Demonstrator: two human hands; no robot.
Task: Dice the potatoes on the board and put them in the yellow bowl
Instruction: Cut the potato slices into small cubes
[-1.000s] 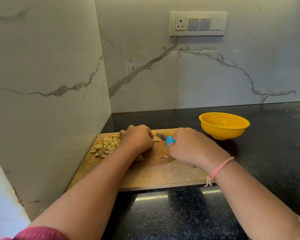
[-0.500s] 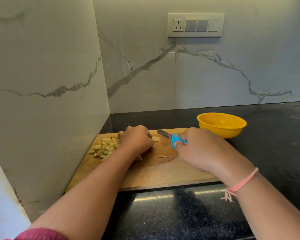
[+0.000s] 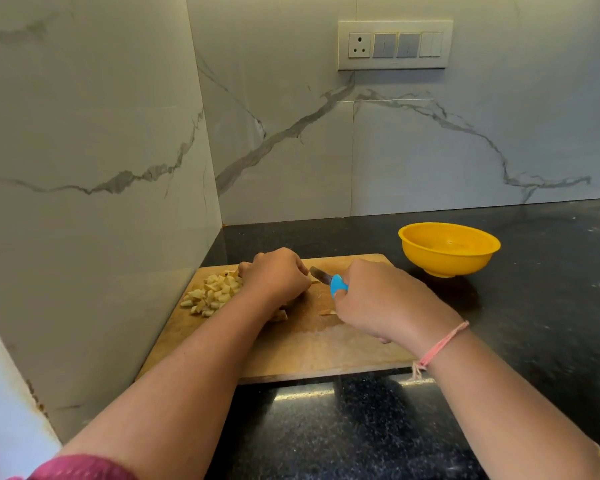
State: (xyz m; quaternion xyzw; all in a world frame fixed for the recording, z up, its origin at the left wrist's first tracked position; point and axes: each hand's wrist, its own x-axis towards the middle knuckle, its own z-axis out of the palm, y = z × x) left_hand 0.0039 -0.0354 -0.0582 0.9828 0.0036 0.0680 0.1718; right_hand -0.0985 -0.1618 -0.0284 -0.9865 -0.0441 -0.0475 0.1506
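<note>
A wooden cutting board lies on the black counter. A heap of diced potato sits at its far left corner. My left hand is curled over a potato piece that is mostly hidden; a bit of it shows under the wrist. My right hand grips a knife with a blue handle, its blade pointing toward the left hand's knuckles. The yellow bowl stands empty on the counter to the right of the board.
Marble walls close in at the left and back, forming a corner just beyond the board. A switch panel is mounted high on the back wall. Black counter extends to the right and front.
My right hand drew the knife back to the right and lifted it half a second ago, then brought it back toward the left hand. The left hand stayed on the potato.
</note>
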